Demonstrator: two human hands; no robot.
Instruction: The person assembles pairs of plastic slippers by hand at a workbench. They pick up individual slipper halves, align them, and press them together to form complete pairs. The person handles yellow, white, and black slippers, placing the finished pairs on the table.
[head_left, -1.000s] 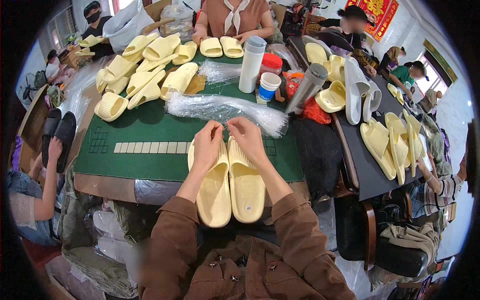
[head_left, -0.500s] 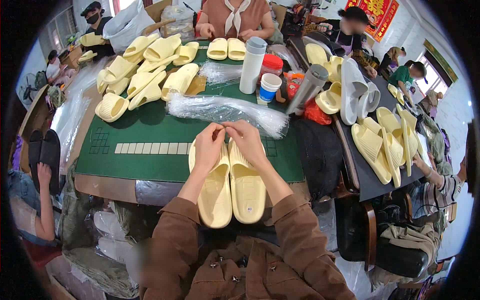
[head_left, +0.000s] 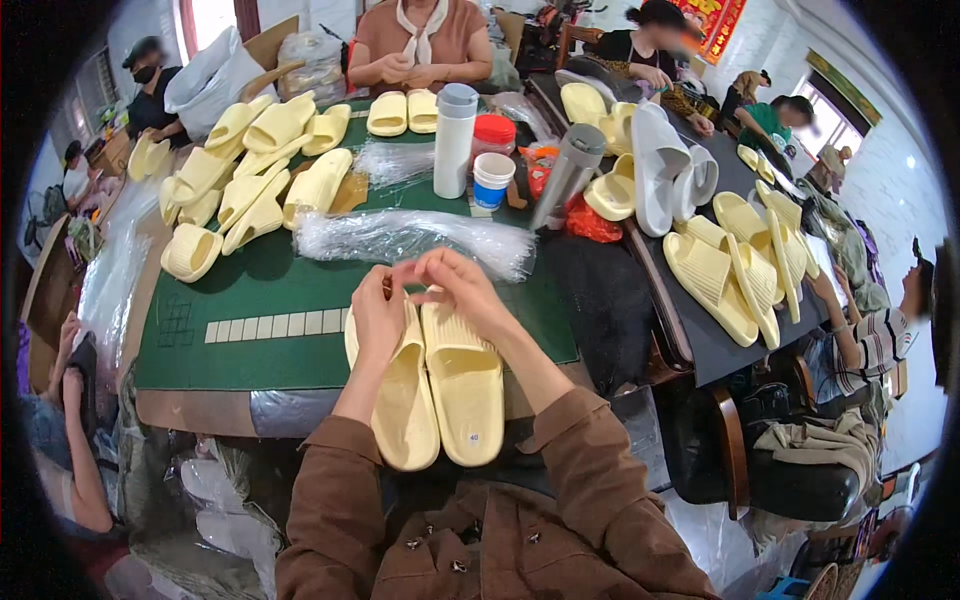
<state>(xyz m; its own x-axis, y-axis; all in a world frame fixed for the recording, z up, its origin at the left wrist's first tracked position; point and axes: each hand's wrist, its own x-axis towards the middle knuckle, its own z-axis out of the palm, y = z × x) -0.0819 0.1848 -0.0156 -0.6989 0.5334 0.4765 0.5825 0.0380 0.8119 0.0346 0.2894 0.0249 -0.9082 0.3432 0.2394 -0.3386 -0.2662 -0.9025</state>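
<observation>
A pair of pale yellow slide slippers lies side by side at the table's near edge, toes away from me, heels over the edge. My left hand [head_left: 377, 318] is closed over the toe of the left slipper [head_left: 405, 425], thumb and fingers pinched. Just to its right, my right hand [head_left: 458, 288] is above the toe of the right slipper [head_left: 468, 395], fingers curled in and slightly blurred. Whatever the fingertips hold is too small to make out. A bundle of clear thin plastic strands [head_left: 420, 243] lies just beyond my hands on the green mat [head_left: 250, 362].
Several yellow slippers [head_left: 255, 215] are heaped at the far left, others [head_left: 710, 275] on the dark table at right. A grey-white bottle [head_left: 455, 145], a white-blue cup [head_left: 491, 180], a red-lidded jar [head_left: 493, 135] and a tilted grey bottle [head_left: 568, 175] stand beyond. People sit around.
My head view has shifted, so the table appears farther left. My right hand has lifted and its fingers have curled differently, while the left stays at the slipper toes.
</observation>
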